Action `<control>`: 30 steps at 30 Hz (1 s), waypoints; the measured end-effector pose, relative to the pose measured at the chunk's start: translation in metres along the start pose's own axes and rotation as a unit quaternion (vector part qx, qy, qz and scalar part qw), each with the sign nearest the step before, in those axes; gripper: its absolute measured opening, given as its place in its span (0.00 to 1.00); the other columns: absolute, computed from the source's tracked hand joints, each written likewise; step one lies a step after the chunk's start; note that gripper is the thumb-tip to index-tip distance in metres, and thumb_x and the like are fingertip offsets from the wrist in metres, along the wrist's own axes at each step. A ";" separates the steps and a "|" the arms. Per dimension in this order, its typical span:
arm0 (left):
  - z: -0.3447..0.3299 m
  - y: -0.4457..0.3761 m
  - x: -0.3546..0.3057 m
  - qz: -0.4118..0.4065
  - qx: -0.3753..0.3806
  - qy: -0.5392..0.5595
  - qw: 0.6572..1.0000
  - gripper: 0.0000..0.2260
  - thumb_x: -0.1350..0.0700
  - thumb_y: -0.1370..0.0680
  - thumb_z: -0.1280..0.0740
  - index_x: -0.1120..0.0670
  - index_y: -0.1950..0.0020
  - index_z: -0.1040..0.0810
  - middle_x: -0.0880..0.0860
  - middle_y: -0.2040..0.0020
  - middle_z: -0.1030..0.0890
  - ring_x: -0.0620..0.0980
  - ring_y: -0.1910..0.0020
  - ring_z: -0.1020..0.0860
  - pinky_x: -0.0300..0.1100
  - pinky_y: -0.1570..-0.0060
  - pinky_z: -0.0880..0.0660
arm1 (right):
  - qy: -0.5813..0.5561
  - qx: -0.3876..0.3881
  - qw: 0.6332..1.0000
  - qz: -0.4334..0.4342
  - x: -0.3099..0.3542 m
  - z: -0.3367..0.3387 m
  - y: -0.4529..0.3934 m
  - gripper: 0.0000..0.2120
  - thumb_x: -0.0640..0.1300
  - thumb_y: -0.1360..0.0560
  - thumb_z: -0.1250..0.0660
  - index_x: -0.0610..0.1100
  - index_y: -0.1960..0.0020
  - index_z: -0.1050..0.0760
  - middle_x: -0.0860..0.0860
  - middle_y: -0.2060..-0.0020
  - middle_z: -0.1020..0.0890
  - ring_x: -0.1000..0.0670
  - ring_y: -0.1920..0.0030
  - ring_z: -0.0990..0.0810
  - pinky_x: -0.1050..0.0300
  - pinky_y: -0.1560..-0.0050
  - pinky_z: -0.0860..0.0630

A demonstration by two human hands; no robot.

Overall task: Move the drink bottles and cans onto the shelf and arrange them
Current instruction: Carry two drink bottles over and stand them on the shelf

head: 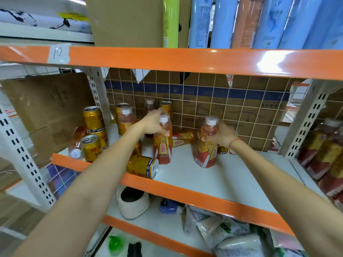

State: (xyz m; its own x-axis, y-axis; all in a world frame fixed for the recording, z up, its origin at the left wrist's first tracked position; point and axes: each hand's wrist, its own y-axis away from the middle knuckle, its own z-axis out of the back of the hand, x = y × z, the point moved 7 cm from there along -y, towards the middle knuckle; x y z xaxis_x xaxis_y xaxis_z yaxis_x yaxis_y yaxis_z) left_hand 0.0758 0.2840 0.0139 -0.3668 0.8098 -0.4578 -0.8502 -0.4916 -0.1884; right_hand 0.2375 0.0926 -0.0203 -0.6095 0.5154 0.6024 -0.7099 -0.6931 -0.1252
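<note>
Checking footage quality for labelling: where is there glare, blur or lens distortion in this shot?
Head view: glare streaks the upper orange beam; wide-angle bending curves the shelf edges and uprights; bottles at right look smeared; the bottle in the left hand shows a readable label.

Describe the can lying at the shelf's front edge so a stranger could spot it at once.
Find the middle shelf with its orange front lip. Below the left hand and its bottle, a gold can lies at that lip. Unlike the upright cans, it is on its side, its round end facing right.
</note>
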 end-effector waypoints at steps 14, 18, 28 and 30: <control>-0.026 0.012 -0.052 -0.076 0.037 0.088 0.993 0.34 0.58 0.34 0.22 0.52 0.32 0.33 0.52 0.36 0.28 0.51 0.37 0.29 0.46 0.41 0.26 | 0.044 -0.044 0.998 -0.007 -0.011 0.015 0.041 0.39 0.62 0.34 0.28 0.46 0.32 0.38 0.46 0.38 0.24 0.43 0.43 0.23 0.51 0.48 0.23; -0.032 0.023 -0.041 -0.024 0.016 0.167 0.986 0.41 0.59 0.32 0.23 0.53 0.25 0.42 0.54 0.29 0.32 0.54 0.32 0.31 0.50 0.35 0.29 | 0.045 -0.066 0.997 -0.005 -0.005 0.006 0.049 0.41 0.60 0.33 0.28 0.42 0.30 0.41 0.44 0.39 0.24 0.43 0.42 0.23 0.50 0.48 0.22; -0.093 0.049 -0.021 0.076 -0.078 0.309 0.945 0.45 0.60 0.33 0.23 0.53 0.25 0.49 0.55 0.33 0.31 0.54 0.35 0.30 0.47 0.39 0.30 | -0.064 -0.161 0.985 -0.003 -0.022 -0.004 0.074 0.38 0.62 0.34 0.28 0.47 0.34 0.41 0.46 0.40 0.25 0.42 0.43 0.23 0.47 0.47 0.23; -0.103 0.054 -0.015 0.095 -0.089 0.321 0.938 0.45 0.61 0.33 0.23 0.53 0.25 0.48 0.55 0.34 0.30 0.54 0.35 0.29 0.48 0.38 0.30 | -0.101 -0.130 0.986 0.012 -0.026 -0.022 0.080 0.40 0.57 0.33 0.26 0.49 0.31 0.44 0.47 0.38 0.27 0.44 0.40 0.24 0.47 0.44 0.25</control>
State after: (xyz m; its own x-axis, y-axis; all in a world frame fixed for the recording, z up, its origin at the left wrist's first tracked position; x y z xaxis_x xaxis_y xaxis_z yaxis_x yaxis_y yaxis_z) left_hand 0.0747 0.2128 -0.0794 -0.1523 0.3707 -0.9162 -0.6947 -0.6995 -0.1675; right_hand 0.1890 0.0349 -0.0632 -0.5628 0.3709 0.7387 -0.7790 -0.5369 -0.3239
